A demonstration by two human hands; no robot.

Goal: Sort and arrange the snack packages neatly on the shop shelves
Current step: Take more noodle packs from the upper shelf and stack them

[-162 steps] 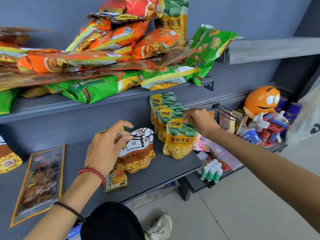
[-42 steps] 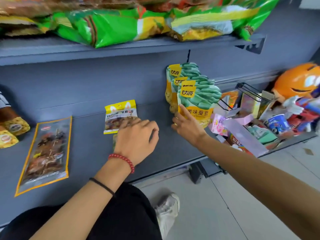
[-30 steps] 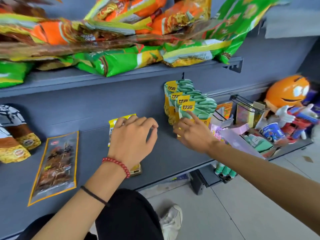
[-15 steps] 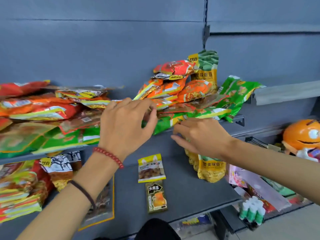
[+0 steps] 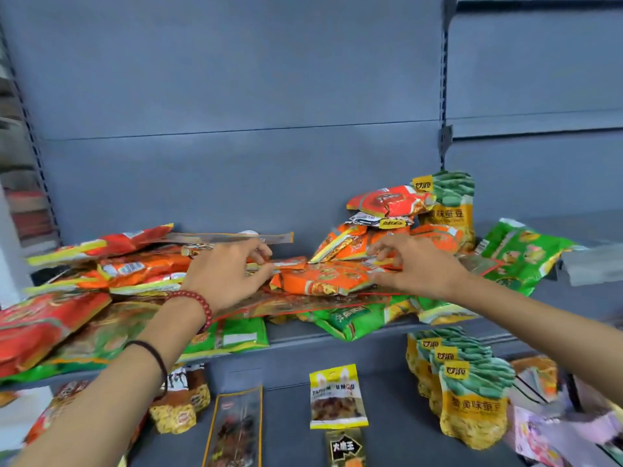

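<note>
Figure: the left hand (image 5: 229,274), wearing a red bead bracelet (image 5: 199,302), is pinching a sealed strip (image 5: 286,263) between thumb and curled fingers. The right hand (image 5: 418,267) is gripping the right corner of an orange package (image 5: 320,281), fingers bent over it and thumb beneath; both hands are reaching over the loose pile of snack packages (image 5: 135,267) lying across the upper shelf (image 5: 303,336). On the lower shelf (image 5: 286,433), green-and-yellow pouches (image 5: 472,399) are standing in a row at right, a yellow packet (image 5: 338,396) lying flat near them.
</note>
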